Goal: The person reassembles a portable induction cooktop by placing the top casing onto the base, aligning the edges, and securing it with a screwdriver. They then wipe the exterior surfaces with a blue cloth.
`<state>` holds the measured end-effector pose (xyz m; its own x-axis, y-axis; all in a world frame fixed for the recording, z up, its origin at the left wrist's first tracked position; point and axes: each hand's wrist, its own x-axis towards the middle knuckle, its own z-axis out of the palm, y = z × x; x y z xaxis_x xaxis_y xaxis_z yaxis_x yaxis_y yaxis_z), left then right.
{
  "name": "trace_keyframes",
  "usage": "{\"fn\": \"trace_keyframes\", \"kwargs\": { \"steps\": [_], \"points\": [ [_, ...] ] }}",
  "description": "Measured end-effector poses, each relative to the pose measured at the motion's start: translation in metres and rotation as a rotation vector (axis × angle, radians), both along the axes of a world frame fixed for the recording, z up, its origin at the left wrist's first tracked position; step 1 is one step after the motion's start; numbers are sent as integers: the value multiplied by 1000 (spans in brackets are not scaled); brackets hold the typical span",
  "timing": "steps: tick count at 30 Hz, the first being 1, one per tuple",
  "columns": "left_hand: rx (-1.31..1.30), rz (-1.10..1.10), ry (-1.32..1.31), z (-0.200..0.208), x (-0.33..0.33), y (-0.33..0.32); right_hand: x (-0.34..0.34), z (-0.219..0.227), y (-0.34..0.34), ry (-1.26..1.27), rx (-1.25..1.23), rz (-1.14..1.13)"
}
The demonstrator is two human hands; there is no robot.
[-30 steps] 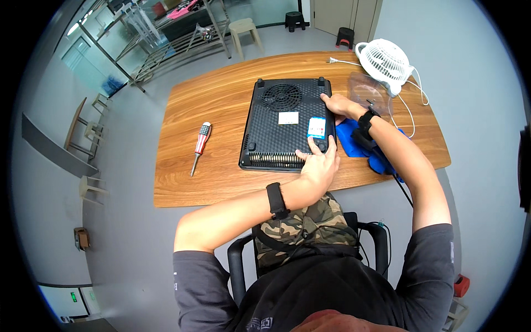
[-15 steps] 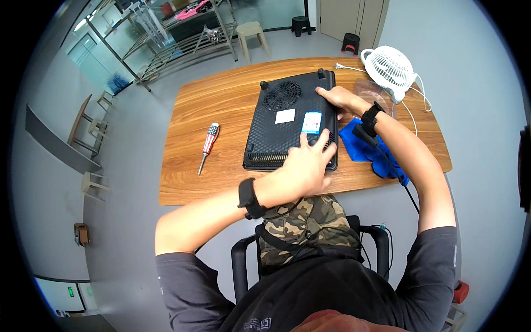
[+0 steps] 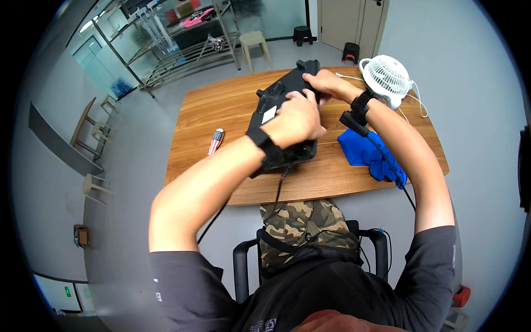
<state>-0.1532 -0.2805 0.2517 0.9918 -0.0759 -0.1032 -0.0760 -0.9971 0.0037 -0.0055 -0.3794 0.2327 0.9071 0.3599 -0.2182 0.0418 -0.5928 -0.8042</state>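
Observation:
A black induction cooker (image 3: 267,100), its vented underside towards me, is tipped up on its side, with the right long edge raised. A round fan grille and a white label show on that underside. My right hand (image 3: 331,86) grips the far right edge, thumb on top and fingers behind. Across the nearer part lies my left hand (image 3: 298,117), its fingers curled at the raised edge; part of that grip is hidden. Left of the cooker, a screwdriver (image 3: 215,142) with a flag-patterned handle lies on the table, its shaft covered by my left forearm.
The wooden table (image 3: 199,113) also bears a blue cloth (image 3: 362,148) on the right and a white fan (image 3: 387,76) with its cord at the far right. A metal rack (image 3: 188,52) and a stool (image 3: 253,43) stand beyond the table.
The induction cooker has gone from lying flat to tilted, its right edge lifted. My left hand has moved up from its near end to the raised edge, while my right hand keeps its grip.

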Motion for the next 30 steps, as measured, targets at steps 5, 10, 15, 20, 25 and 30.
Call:
{"fn": "trace_keyframes", "kwargs": {
  "steps": [5, 10, 15, 20, 25, 30],
  "points": [
    [-226, 51, -24, 32, 0, 83, 12, -6, 26, -372, -73, 25],
    [-455, 69, -51, 59, -18, 167, 32, -96, 52, -364, -170, 215],
    [-679, 65, -14, 50, -13, 250, 0, -149, 118, 16, 119, 189],
    [-640, 169, 345, 74, -14, 266, -5, -159, 148, 353, 174, 214],
    [-741, 281, 372, 54, -15, 301, 4, -177, 161, 473, 253, 253],
    [-791, 367, 355, 45, -32, 319, -10, -157, 158, 461, 207, 270]
  ]
}}
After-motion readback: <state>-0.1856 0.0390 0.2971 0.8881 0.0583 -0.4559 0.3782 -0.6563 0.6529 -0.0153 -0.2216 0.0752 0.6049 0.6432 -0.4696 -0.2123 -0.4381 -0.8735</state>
